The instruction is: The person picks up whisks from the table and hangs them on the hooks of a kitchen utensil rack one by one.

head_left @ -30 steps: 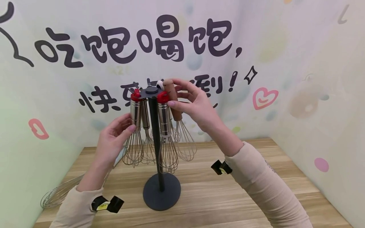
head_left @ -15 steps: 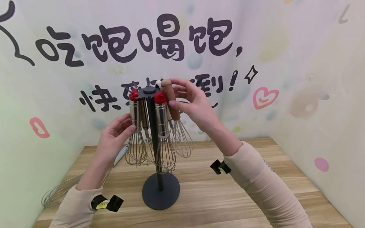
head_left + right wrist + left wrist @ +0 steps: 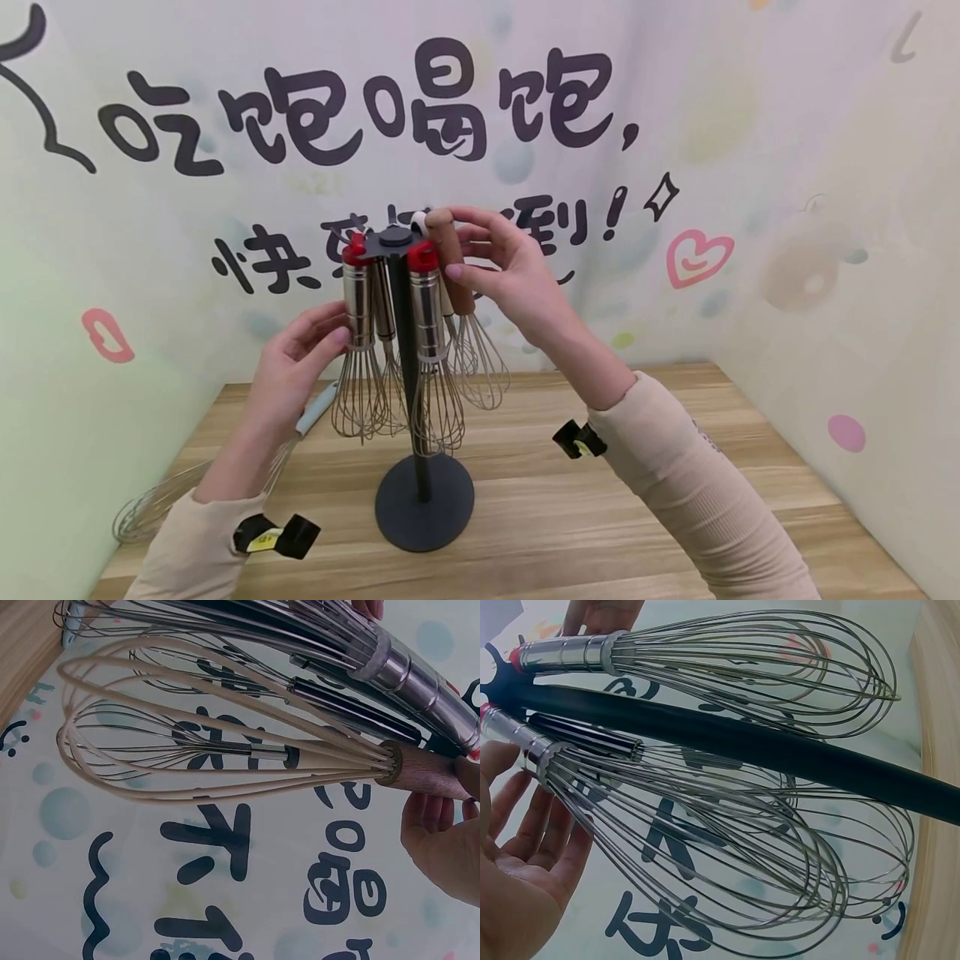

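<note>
A dark rotating-style stand (image 3: 406, 375) holds several hanging whisks. My right hand (image 3: 517, 279) pinches the wooden-handled whisk (image 3: 450, 258) at the stand's right side, thumb in front and fingers behind. At the left hangs a steel whisk with a red cap (image 3: 358, 308); my left hand (image 3: 296, 358) is beside its handle, fingers loosely bent, thumb just off it in the head view. A second red-capped steel whisk (image 3: 427, 312) hangs at the front. Behind are a dark-and-steel-handled whisk (image 3: 585, 735) and a cream-handled whisk (image 3: 322, 754), both partly hidden.
On the wooden table (image 3: 570, 500), a whisk with a light blue handle (image 3: 318, 408) lies at the left, partly behind the left forearm. The stand's round base (image 3: 423, 508) rests on the table. A printed wall cloth (image 3: 750, 275) hangs close behind.
The stand's top and hanging whisks shift left at first, then slightly back right. My left thumb has come off the steel whisk's handle. My right hand keeps holding the wooden-handled whisk.
</note>
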`<action>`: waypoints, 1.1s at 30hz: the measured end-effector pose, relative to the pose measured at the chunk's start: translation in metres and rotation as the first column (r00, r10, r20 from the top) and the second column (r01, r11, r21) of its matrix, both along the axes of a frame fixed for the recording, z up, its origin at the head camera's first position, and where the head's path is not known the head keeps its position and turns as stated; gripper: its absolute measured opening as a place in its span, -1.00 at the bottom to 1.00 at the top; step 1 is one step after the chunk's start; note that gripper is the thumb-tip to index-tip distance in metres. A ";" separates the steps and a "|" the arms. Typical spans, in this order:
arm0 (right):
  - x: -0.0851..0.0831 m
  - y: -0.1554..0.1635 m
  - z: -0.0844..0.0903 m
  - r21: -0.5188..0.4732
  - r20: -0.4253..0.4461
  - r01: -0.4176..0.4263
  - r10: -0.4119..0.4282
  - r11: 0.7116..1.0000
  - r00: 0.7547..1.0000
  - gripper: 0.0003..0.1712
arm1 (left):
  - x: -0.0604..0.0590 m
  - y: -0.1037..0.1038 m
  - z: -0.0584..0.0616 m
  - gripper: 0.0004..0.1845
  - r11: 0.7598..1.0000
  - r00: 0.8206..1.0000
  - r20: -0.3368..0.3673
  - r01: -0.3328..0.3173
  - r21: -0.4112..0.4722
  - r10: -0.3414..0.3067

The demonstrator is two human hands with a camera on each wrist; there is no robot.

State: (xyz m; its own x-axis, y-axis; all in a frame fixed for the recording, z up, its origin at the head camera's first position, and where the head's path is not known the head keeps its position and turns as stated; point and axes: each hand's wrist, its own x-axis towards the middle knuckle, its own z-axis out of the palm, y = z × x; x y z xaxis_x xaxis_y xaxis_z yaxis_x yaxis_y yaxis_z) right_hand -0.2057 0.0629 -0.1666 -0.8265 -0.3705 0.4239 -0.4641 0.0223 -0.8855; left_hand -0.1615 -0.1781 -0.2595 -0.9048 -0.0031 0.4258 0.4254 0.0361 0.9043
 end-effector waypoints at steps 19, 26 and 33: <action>-0.003 0.000 -0.002 0.008 -0.007 0.008 -0.008 1.000 1.000 -0.38 | -0.024 -0.063 -0.046 -0.76 0.988 0.980 0.176 -0.073 -0.136 0.097; -0.003 0.000 -0.002 0.006 0.005 0.005 -0.005 1.000 1.000 -0.38 | -0.031 -0.086 -0.078 -0.42 0.934 0.941 0.278 -0.091 -0.345 0.195; -0.004 0.000 -0.003 -0.001 -0.007 0.003 -0.003 1.000 1.000 -0.38 | -0.035 -0.102 -0.115 -0.50 0.867 0.910 0.310 -0.097 -0.489 0.276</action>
